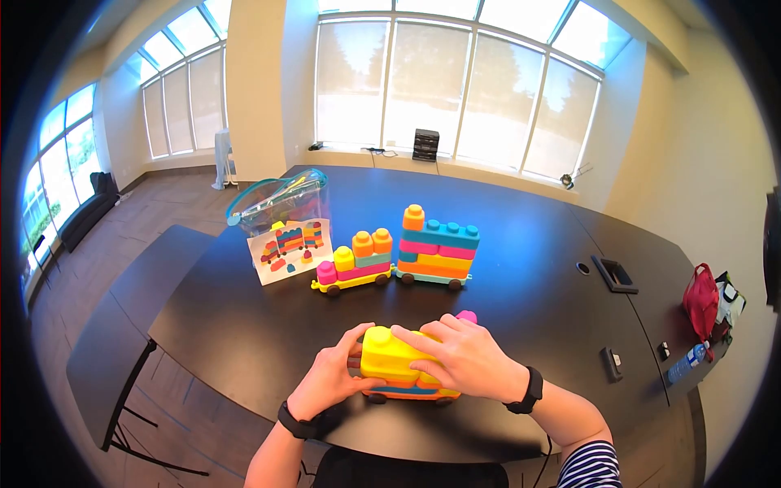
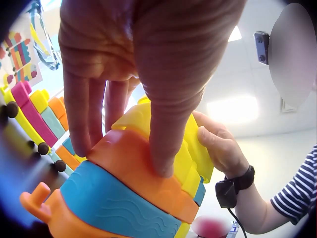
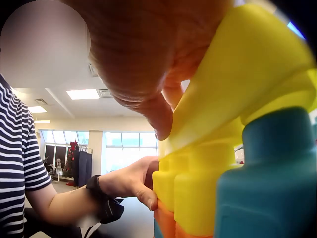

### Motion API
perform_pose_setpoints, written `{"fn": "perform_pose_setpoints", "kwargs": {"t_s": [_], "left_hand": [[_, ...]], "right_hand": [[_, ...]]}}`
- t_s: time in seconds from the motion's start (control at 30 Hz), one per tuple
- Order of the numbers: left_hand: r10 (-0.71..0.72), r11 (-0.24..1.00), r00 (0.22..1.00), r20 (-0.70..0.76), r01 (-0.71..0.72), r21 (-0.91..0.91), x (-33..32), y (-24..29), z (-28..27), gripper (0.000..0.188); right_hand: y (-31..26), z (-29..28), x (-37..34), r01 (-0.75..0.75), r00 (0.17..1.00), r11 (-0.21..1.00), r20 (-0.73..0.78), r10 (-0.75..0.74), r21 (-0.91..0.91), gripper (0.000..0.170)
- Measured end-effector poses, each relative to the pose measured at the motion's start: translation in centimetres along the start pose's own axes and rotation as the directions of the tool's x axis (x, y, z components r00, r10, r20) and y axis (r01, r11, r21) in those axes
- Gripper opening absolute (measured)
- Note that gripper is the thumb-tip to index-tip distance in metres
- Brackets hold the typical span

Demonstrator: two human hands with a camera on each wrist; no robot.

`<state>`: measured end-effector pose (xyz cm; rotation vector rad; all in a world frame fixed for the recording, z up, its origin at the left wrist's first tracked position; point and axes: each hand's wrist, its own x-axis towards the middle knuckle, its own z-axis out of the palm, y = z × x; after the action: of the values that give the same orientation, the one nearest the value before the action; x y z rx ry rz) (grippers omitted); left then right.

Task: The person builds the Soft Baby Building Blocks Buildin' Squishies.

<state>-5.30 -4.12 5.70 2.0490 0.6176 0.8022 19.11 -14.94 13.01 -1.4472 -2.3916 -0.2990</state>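
Note:
Close to the table's near edge stands a toy wagon of stacked building blocks, with an orange wheeled base point(image 2: 57, 213). On it sit a wavy-patterned blue block point(image 2: 114, 196), an orange block point(image 2: 124, 153) and yellow blocks. My left hand point(image 1: 329, 376) grips the stack from the left, thumb and fingers on opposite sides of the orange block. My right hand point(image 1: 480, 362) holds a large yellow block point(image 3: 247, 64) at the top. In the right wrist view that block slants above smaller yellow blocks and a teal block point(image 3: 272, 183). A pink block point(image 1: 467, 315) shows behind the right hand.
Behind the hands stand a yellow-based block wagon point(image 1: 354, 281) and a taller teal-based one point(image 1: 439, 252). A clear bag point(image 1: 281, 203) with a picture card point(image 1: 289, 250) is at back left. A water bottle point(image 1: 687, 363) and red bag point(image 1: 701, 301) lie far right.

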Motion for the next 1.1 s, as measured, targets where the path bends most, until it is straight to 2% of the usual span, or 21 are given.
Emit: {"fn": "perform_pose_setpoints", "kwargs": {"t_s": [0.2, 0.3, 0.4, 0.5, 0.9, 1.1], "left_hand": [[0.009, 1.000, 1.000, 0.018, -0.009, -0.013, 0.0, 0.0, 0.0, 0.088], [0.004, 1.000, 1.000, 0.011, -0.004, -0.018, 0.0, 0.3, 0.0, 0.086], [0.005, 1.000, 1.000, 0.008, -0.005, -0.018, 0.0, 0.2, 0.1, 0.086], [0.003, 1.000, 1.000, 0.013, -0.002, -0.018, 0.0, 0.4, 0.0, 0.085], [0.010, 1.000, 1.000, 0.015, -0.010, -0.001, 0.0, 0.4, -0.1, 0.082], [0.018, 1.000, 1.000, 0.015, -0.018, -0.009, -0.1, 0.2, -0.1, 0.082]], "right_hand": [[-0.2, -0.4, -0.1, 0.049, 0.999, 0.999, 0.013, -0.049, -0.005, 0.066], [0.0, -0.4, -0.2, 0.036, 0.999, 0.999, 0.002, -0.036, 0.035, 0.061], [-0.4, -1.1, -0.2, -0.016, 0.995, 0.997, 0.100, 0.009, 0.070, 0.063], [0.1, -1.4, 0.0, 0.022, 0.982, 0.995, 0.187, -0.040, 0.096, 0.065], [1.1, -0.2, 0.3, -0.063, 0.979, 0.982, 0.202, 0.026, 0.177, 0.060], [0.6, 0.7, -0.2, -0.036, 0.989, 0.992, 0.144, 0.018, 0.125, 0.059]]}}
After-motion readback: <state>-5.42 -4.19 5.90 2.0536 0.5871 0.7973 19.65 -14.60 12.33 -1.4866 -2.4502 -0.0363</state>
